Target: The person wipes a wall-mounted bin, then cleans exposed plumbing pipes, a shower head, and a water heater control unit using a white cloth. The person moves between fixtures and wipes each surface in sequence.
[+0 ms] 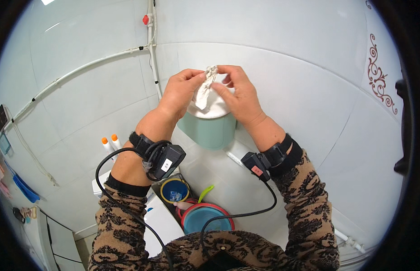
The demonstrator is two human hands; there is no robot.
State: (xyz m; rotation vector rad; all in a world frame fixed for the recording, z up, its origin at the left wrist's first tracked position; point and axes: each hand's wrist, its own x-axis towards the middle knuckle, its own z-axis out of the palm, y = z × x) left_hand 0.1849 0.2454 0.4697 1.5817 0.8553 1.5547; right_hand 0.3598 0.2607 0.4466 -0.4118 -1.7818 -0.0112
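Observation:
My left hand [177,94] and my right hand [244,97] are raised in front of me, pinching a small crumpled white cloth [204,92] shaped like a sock. Its bunched upper end sits between my fingertips, and the narrow lower part hangs down. The left thumb and fingers close on its left side; the right index finger and thumb grip its right side. Directly beneath is a pale green tub-shaped container [209,131] with a white top [215,109], partly hidden by my hands and the cloth.
Lower down are a blue bucket with a yellow rim [175,190], a red basin [225,212] with a blue basin [205,218] inside, and a bright green handle [204,193]. White bottles with orange caps [114,137] stand left. White pipes [70,79] cross the wall. Cables hang from both wrist devices.

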